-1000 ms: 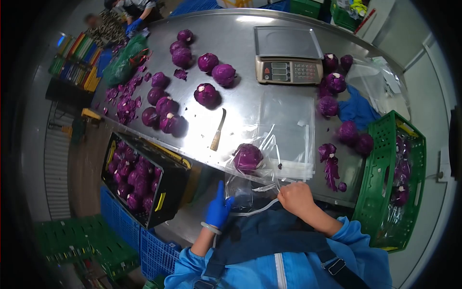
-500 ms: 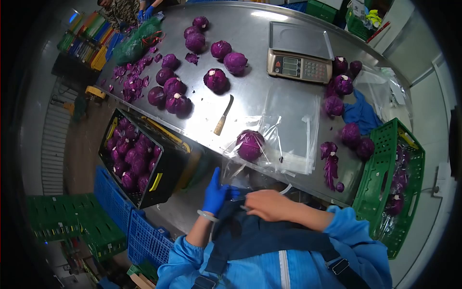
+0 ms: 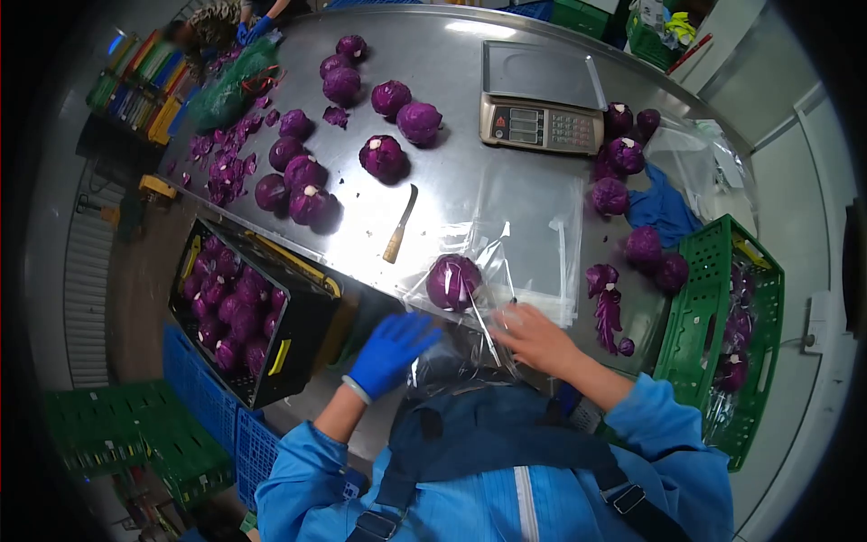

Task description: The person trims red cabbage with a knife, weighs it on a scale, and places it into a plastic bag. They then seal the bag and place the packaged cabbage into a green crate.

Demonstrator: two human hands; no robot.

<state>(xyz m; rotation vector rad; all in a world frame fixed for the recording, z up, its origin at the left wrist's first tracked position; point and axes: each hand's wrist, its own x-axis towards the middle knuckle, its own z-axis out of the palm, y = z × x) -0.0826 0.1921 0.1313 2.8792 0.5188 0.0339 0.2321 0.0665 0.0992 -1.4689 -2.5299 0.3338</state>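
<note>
A red cabbage [image 3: 453, 282] in a clear plastic bag [image 3: 495, 257] sits at the near edge of the steel table. My left hand [image 3: 390, 354], in a blue glove, is just left of the bag's loose end, fingers spread. On the other side, my bare right hand [image 3: 535, 341] has its fingers stretched toward the plastic, slightly blurred. Folds of film hang over the edge between both hands. A wooden-handled knife [image 3: 400, 226] lies beyond the cabbage, to its left. Flat clear bags [image 3: 533, 208] are spread to the right.
A scale [image 3: 542, 124] stands at the back, amid loose red cabbages [image 3: 384, 158]. Trimmed leaves [image 3: 226, 172] lie at far left. A black crate [image 3: 298, 348] of cabbages stands left, a green crate [image 3: 691, 312] of wrapped ones right. Another person's gloved hands [image 3: 256, 30] show at the far end.
My right hand has moved from my waist up to the right of the bagged cabbage. My left hand has spread its fingers. The whole view has shifted slightly.
</note>
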